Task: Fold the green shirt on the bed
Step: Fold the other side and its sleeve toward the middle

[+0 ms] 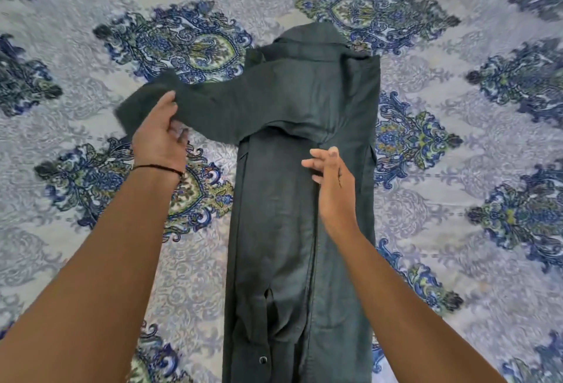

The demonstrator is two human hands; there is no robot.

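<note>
A dark green shirt [304, 199] lies lengthwise on the bed, collar at the far end, its sides folded inward into a narrow strip. One sleeve [210, 108] stretches out to the left, lifted off the bedspread. My left hand [160, 135] is shut on that sleeve near the cuff, thumb on top. Fingers apart, my right hand [330, 178] hovers just over the middle of the shirt below the sleeve's root and holds nothing. A second sleeve with a snap button lies folded along the shirt near the bottom edge of the view.
The bedspread [457, 230] is pale lilac with large blue and green paisley medallions and extends on all sides of the shirt. A thin dark band circles my left wrist [158, 167].
</note>
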